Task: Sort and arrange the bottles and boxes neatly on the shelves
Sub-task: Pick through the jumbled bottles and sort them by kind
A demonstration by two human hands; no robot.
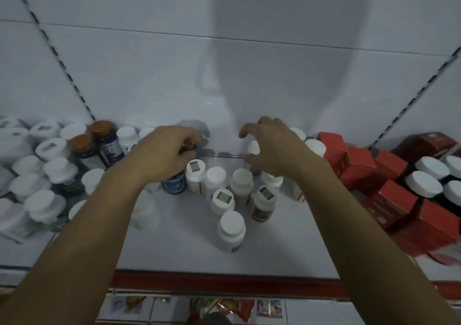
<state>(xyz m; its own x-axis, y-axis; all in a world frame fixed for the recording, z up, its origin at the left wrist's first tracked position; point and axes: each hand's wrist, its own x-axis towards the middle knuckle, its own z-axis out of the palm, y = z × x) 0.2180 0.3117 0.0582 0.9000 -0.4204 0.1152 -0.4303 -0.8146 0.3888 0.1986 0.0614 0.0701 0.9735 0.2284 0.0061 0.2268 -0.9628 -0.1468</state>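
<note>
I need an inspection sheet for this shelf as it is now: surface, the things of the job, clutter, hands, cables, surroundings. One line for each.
Surface: white shelf with a red front edge, partly bare in the middle.
Job's things: white bottles standing loosely in the middle; red boxes piled unevenly at the right; dark jars with white lids beside them.
Clutter: left heap of jumbled bottles, mostly white.
Hands: left hand grips a brown cap, its bottle hidden; right hand hovers over the white bottles, holding nothing.
Cables: nothing seen.
Surroundings: white back panel with slotted uprights; packets on the level below.
</note>
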